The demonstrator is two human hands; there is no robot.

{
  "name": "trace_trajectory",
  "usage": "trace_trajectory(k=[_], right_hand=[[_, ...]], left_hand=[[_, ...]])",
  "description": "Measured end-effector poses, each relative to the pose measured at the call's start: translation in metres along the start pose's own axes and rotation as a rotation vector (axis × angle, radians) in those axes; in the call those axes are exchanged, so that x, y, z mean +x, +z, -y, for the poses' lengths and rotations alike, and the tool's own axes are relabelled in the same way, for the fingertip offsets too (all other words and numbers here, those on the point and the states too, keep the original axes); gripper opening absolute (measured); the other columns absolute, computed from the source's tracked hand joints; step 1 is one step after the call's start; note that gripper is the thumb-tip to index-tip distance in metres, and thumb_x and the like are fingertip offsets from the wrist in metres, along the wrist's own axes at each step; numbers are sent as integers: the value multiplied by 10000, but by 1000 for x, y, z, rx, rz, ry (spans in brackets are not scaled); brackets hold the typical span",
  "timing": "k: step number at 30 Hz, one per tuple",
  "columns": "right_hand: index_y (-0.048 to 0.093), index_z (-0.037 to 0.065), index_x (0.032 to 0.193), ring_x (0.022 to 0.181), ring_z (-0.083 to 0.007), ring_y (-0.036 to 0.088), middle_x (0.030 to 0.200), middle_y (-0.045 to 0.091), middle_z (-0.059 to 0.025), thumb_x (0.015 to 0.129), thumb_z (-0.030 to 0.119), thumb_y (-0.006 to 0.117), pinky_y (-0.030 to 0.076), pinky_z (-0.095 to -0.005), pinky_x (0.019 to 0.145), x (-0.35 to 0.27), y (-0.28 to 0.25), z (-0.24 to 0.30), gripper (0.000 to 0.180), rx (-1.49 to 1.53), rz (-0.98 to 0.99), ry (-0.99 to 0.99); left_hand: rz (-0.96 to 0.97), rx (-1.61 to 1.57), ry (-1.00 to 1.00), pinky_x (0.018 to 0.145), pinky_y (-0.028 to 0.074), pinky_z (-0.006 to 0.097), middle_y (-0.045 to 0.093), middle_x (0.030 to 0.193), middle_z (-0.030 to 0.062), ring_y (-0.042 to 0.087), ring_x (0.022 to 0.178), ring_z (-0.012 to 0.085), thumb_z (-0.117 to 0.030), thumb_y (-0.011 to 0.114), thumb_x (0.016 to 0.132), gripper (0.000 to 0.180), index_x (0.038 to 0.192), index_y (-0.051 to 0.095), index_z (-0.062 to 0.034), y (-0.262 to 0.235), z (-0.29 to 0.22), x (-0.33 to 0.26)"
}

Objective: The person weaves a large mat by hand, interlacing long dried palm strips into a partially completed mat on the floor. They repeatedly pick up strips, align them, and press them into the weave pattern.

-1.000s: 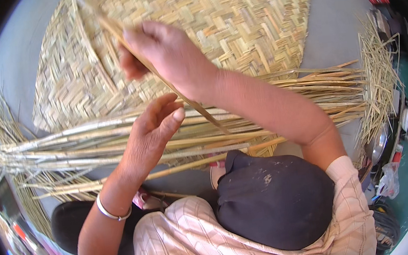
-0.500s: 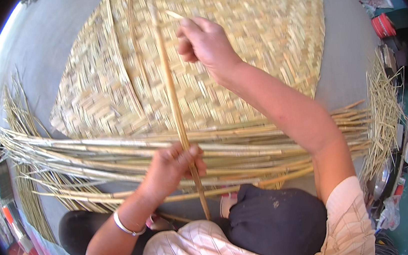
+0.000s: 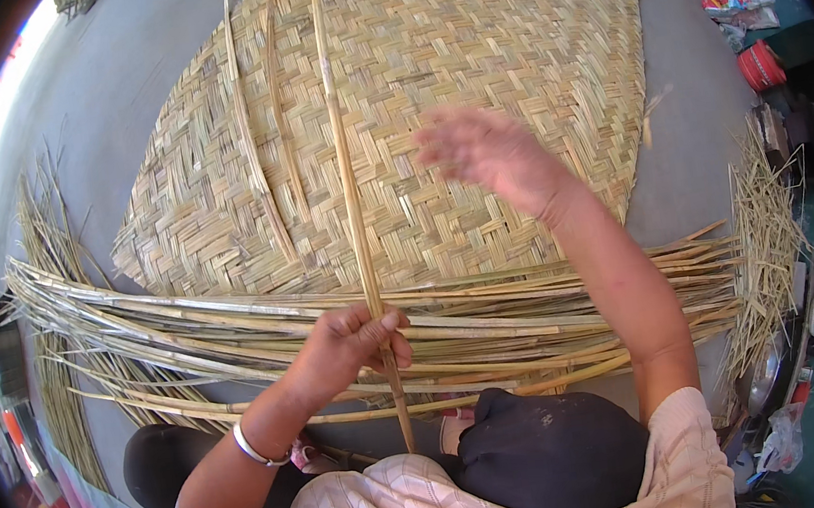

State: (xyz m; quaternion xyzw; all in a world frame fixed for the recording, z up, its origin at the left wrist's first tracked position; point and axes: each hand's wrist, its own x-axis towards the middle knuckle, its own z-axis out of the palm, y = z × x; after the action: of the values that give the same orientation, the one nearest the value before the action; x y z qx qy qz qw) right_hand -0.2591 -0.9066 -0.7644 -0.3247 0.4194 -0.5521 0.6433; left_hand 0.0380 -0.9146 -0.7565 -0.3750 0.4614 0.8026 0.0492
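Note:
A long, pale yellow reed stalk (image 3: 342, 151) runs from the top of the view down to my lap. My left hand (image 3: 349, 342), with a white bangle on its wrist, is closed around the stalk's lower part, thumb along it. Out to the right, my right hand (image 3: 490, 149) is in the air over the woven mat (image 3: 466, 67). Its fingers look stretched out and empty, though motion blurs them. By the mat's right edge there is a small blurred pale sliver (image 3: 651, 116). Two thinner strips (image 3: 254, 161) lie on the mat, left of the stalk.
A wide bundle of reed stalks (image 3: 204, 322) lies crosswise between the mat and my knees. More thin stalks (image 3: 59, 374) are at the left. A heap of short slivers (image 3: 752, 245) sits at the right, near a red roll (image 3: 761, 65) and plastic packets (image 3: 738, 1).
My right hand has come down and to the right, letting go of the pale sliver it pinched, and its fingers have spread. My left hand still grips the stalk in much the same place.

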Motion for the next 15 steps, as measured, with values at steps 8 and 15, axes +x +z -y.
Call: trace_trajectory(k=[8, 15], right_hand=[[604, 91, 1079, 877, -80, 601, 1009, 674, -27, 920, 273, 647, 476, -263, 743, 30, 93, -50, 245, -176, 275, 289], [641, 126, 939, 764, -64, 616, 837, 691, 18, 910, 320, 658, 474, -238, 706, 86, 107, -1, 196, -399, 188, 74]], left_hand=[[-182, -62, 110, 796, 543, 314, 683, 924, 92, 676, 861, 193, -277, 499, 1005, 362, 1203, 564, 18, -14, -14, -6], [-200, -63, 60, 836, 536, 318, 688, 942, 86, 678, 900, 196, -253, 520, 998, 332, 1161, 591, 27, -20, 6, -26]])
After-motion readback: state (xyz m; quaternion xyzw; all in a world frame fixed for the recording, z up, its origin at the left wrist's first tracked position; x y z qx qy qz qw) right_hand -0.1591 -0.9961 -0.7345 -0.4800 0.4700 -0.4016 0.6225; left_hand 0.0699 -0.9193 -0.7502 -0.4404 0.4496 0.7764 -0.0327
